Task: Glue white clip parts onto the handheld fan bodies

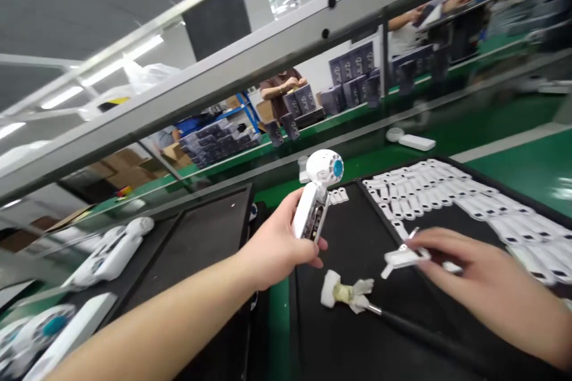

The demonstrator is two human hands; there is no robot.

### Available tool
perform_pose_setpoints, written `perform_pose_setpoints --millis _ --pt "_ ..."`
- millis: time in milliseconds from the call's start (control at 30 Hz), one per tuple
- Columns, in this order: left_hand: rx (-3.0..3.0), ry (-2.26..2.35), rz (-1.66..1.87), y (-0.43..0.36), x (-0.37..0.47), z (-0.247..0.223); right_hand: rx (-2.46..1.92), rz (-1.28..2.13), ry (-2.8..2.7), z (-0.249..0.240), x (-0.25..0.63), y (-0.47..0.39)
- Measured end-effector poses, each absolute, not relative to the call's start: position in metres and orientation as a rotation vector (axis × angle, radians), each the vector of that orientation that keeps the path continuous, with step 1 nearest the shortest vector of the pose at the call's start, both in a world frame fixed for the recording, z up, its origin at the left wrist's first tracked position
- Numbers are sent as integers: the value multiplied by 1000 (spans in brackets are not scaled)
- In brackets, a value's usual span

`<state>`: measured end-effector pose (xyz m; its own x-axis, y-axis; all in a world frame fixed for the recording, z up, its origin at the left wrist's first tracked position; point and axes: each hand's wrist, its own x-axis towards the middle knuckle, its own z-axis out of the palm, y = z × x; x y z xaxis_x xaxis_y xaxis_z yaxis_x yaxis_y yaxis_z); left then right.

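Observation:
My left hand is closed round the handle of a white handheld device. It has a round head with a blue centre, and its open handle side shows a circuit board. On the right, my right hand pinches small white plastic cover pieces, slightly blurred. It is above a black tray. A hammer with a black handle and a white head wrapped in yellowish tape lies on that tray, below and between my hands.
Rows of white covers fill the right tray. Finished-looking white devices lie at the left on another black tray. A white device rests on the green bench. A metal shelf beam crosses above; people work beyond among dark boxes.

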<state>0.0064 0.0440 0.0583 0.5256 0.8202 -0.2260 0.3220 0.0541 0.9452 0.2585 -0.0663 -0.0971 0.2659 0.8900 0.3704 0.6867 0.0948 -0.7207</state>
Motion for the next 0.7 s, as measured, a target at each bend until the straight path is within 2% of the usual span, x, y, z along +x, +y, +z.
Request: perform_pose_setpoints --millis 100,233,467,700 --pt "1611 1007 450 36 21 42 -1371 755 -1298 -45 214 -49" --pt "1618 976 434 32 24 19 -1188 1092 -909 -28 183 -30" --pt "1783 1060 442 31 22 7 -999 1200 -663 -33 168 -25" --pt "1779 1035 510 28 21 3 -1017 1112 -575 -31 159 -20"
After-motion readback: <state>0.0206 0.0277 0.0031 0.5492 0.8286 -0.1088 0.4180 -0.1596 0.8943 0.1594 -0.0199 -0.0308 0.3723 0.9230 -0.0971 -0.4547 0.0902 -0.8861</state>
